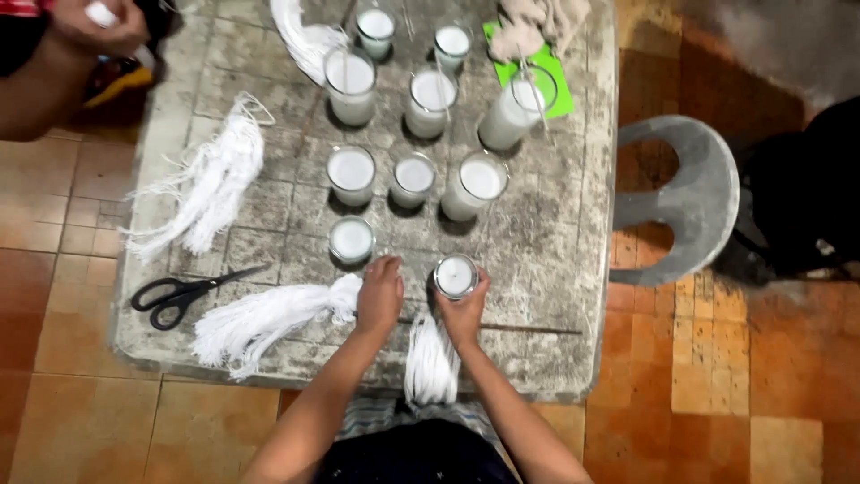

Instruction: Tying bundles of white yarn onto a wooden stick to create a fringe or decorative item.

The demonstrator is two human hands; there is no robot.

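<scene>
**Glass of wax held at the counter's near edge**

The right hand (463, 309) wraps its grip around a small glass of white wax (455, 275), holding it from the 6 o'clock side on the stained counter (555, 251). The left hand (381, 296) rests at the glass's 9 o'clock, fingers curled down on the counter beside a bundle of white strings (269, 318); whether it pinches a string is unclear from here. More filled glasses (414, 175) stand in rows toward 12 o'clock. Scissors (184, 293) lie far off at 9 o'clock. The step looks like wicking this glass; next calls for one string, centred upright.
</scene>
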